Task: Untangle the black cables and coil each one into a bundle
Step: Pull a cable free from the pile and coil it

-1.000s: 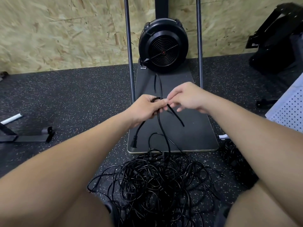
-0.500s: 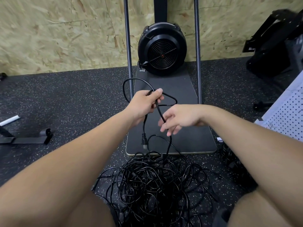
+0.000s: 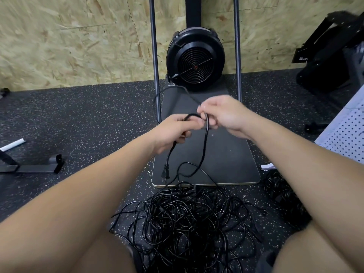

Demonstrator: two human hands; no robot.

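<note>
Coiling is under way — left hand (image 3: 173,133) grips 1 cable (image 3: 204,146) with curled fingers, right hand (image 3: 222,115) pinches its loop; the tangle (image 3: 187,219) lies on the floor. Next, likely another wrap — pulling slack free.

Cut off at the top edge: two metal poles (image 3: 155,56) and the black post (image 3: 193,10) behind the fan. Hidden inside the left hand (image 3: 173,133): a stretch of cable (image 3: 204,146). Individual cords in the tangled pile (image 3: 187,219) impossible to tell apart. Blurred and cropped at right: black equipment (image 3: 331,62).
</note>
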